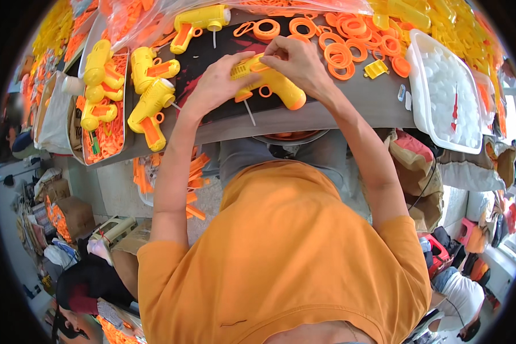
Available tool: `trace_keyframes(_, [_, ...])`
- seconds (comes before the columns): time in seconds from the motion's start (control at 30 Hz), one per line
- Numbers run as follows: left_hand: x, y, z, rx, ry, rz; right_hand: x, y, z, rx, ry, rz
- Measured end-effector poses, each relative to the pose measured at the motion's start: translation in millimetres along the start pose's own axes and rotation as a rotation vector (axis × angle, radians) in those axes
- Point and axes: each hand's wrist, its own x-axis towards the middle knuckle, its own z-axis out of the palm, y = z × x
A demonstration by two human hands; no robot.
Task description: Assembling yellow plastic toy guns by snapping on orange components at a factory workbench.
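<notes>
A yellow plastic toy gun (288, 92) lies across my hands above the table's near edge. It has a small orange ring trigger, and a thin white rod sticks out of it toward me. My left hand (222, 80) is closed round its slotted end. Over the middle of the toy, the fingers of my right hand (295, 60) are pinched together; whatever is between them is hidden. To the left stand similar toy guns (155, 94) with orange parts and white rods. Another yellow toy gun (198, 26) lies beyond my left hand.
Orange rings (339, 54) are heaped at the back right, near a small yellow part (376, 69). A white tub (421, 94) of whitish pieces with a red tool stands right. A tray (124, 114) of orange parts and toy guns stands left. Two people work behind me.
</notes>
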Motion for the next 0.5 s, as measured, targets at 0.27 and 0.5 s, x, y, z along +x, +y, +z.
trace_keyframes(0.27, [15.5,-13.0,-2.8,-0.331,-0.12,-0.173,5.4,-2.1,17.1,-0.28,0.062,-0.074])
trace_keyframes(0.5, [9.1,1.0,-6.7,-0.404,-0.106,-0.235,-110.3,41.4,-73.2,-0.494,0.495,0.205])
